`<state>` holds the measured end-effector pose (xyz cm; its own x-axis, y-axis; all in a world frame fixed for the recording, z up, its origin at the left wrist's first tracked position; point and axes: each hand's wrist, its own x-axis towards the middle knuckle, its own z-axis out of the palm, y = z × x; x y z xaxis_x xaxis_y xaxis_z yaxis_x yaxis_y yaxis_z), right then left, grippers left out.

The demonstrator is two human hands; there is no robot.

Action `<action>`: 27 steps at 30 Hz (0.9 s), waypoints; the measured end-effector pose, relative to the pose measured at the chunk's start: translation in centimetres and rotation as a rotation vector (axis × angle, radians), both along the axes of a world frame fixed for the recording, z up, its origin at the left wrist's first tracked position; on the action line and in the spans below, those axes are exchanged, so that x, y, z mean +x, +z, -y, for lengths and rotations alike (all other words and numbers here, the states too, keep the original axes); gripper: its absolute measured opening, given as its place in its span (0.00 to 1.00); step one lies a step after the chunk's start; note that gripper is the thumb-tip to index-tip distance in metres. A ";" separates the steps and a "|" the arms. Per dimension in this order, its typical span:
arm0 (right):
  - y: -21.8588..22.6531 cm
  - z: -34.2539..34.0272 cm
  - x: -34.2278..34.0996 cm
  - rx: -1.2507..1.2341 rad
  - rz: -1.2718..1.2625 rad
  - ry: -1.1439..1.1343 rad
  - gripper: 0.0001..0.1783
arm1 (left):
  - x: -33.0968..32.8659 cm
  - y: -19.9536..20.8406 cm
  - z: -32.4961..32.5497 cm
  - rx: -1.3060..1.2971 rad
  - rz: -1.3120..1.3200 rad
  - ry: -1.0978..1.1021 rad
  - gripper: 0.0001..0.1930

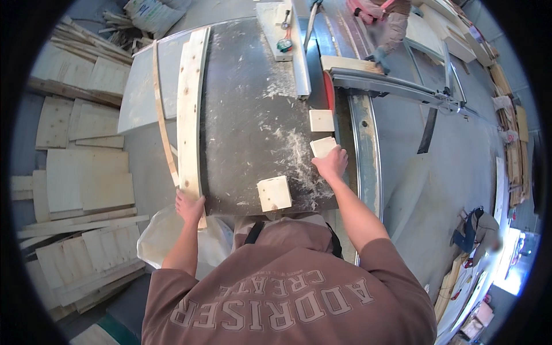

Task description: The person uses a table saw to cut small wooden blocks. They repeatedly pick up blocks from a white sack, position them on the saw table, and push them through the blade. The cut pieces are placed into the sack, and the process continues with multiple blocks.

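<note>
My left hand [190, 207] closes round the near end of a long pale wooden board [191, 109] lying along the left side of the dark saw table [241, 109]. Beside it runs a thin wooden strip [161, 106]. In my right hand [332, 164] is a small square wooden block [323, 147], fingers on its near right corner. Just beyond it sits another square block [321, 121], next to the table's slot and a red curved part [329, 91]. Close to my body rest square wooden pieces [274, 194], seemingly stacked.
Sawdust [296, 149] covers the table's middle. A metal fence [300, 63] and a tape measure [284, 45] are at the far side. A co-worker [391, 31] touches a plank [351, 64] at far right. Boards [86, 178] are stacked left; another person [480, 233] is at right.
</note>
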<state>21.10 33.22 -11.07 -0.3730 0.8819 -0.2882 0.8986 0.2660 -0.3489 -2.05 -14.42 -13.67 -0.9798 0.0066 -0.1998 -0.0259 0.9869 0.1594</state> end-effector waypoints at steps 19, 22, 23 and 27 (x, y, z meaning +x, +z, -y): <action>2.5 13.7 -0.2 -0.731 -0.740 -0.014 0.61 | 14.8 4.8 -20.0 1.287 0.798 0.158 0.52; 3.2 15.7 -0.6 -0.611 -0.743 0.084 0.54 | 14.8 3.7 -20.1 1.341 0.858 0.198 0.36; 2.8 15.7 -0.6 -0.599 -0.735 0.092 0.54 | 14.7 4.4 -20.1 1.358 0.877 0.168 0.31; 2.8 15.7 -0.3 -0.609 -0.714 0.105 0.54 | 14.8 4.6 -19.9 1.374 0.857 0.116 0.18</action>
<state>20.83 17.51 -8.27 -0.7080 0.6069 -0.3611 0.4004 -0.0762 -0.9132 12.78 5.53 -9.12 -0.5982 0.5691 -0.5641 -0.6265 0.1067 0.7721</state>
